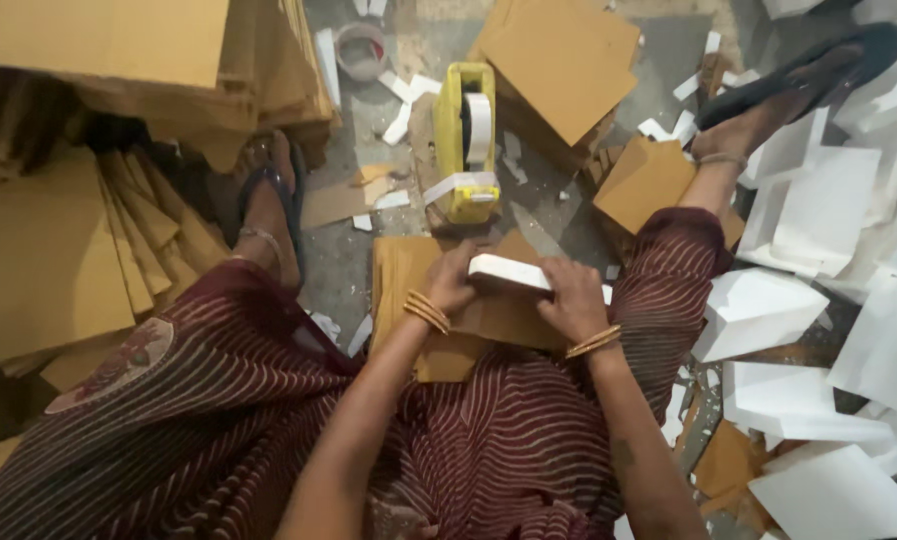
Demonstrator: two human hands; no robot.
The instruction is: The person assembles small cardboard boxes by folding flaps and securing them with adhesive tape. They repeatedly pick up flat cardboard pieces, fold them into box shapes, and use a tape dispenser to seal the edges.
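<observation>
Seen from the head camera, a person sat on a grey floor point(549, 215), legs apart in a maroon striped garment. The left hand point(456, 282) and right hand point(575, 297), both with gold bangles, had their fingers curled shut around a flat white foam block point(506, 272), gripping its two ends. The block lay on a brown cardboard sheet point(409, 275) in the lap, just below a yellow tape dispenser point(466, 140). Left of the dispenser stood stacked brown cardboard sheets point(109, 60); to its right lay scattered white foam pieces point(829, 210).
</observation>
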